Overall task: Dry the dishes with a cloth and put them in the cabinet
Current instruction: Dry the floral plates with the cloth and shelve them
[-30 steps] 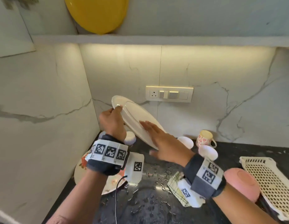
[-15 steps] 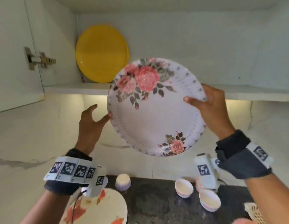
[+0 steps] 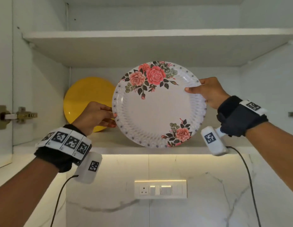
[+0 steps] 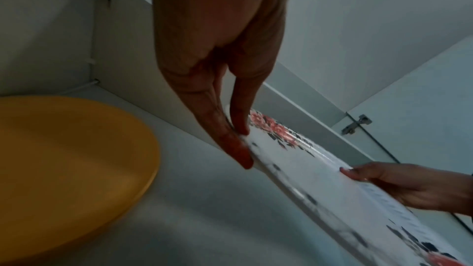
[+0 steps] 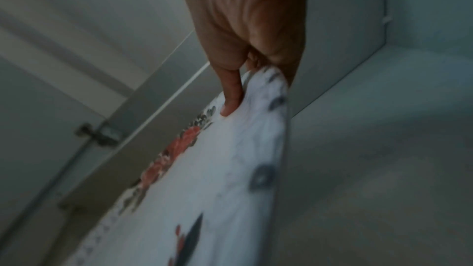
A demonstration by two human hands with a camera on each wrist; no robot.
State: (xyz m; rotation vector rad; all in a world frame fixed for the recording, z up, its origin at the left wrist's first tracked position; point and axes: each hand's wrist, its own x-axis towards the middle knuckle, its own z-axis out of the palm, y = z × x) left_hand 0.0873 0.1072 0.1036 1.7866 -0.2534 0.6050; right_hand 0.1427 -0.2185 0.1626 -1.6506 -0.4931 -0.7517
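Observation:
A white plate with pink roses point(image 3: 158, 108) stands upright, face toward me, in front of the cabinet's lower shelf point(image 3: 109, 149). Its bottom edge is level with the shelf's front lip; I cannot tell whether it touches. My left hand point(image 3: 109, 118) pinches the plate's left rim, and the left wrist view shows the thumb in front and the fingers behind point(image 4: 240, 145). My right hand point(image 3: 201, 90) grips the upper right rim with the thumb across the face point(image 5: 235, 88). No cloth is in view.
A yellow plate point(image 3: 86, 99) leans upright against the back wall at the shelf's left, just behind my left hand. An upper shelf point(image 3: 142, 45) spans above. Door hinges sit at the left point(image 3: 18, 115) and the right point(image 3: 292, 114). A switch panel point(image 3: 160, 189) is on the marble wall below.
The floral plate has risen from the counter to the cabinet's lower shelf. My left hand, spread open beside the rim half a second ago, now pinches it. The right hand keeps its grip.

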